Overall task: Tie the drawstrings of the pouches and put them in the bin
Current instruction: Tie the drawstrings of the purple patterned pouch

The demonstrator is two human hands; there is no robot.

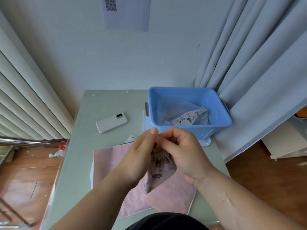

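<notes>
Hands (139, 156) (184, 151) on pouch (157, 171), pouches (186, 118) in bin (207, 130)

Bare forearms reach forward as the left hand (141, 156) and right hand (184, 153) meet, curled fingers (167, 143) pinching the top of a pouch (157, 173).

**Table** (79, 163): pale green top, rectangular, with its far edge against the wall.

Lying directly on it:
- **Phone** (111, 123): white case, face down with the camera lens up. At 11 o'clock, lying aslant and apart from everything else.
- **Lid** (205, 141): translucent white, flat, at 1 o'clock. The blue bin (214, 128) stands on it.
- **Pink pouches** (109, 165): flat and overlapping, from the centre to 6 o'clock. A white layer (91, 173) shows under their 9 o'clock edge.
- **Printed cloth corner** (132, 138): white, showing just beyond the pink pouches' 12 o'clock edge. The rest is hidden.
</notes>
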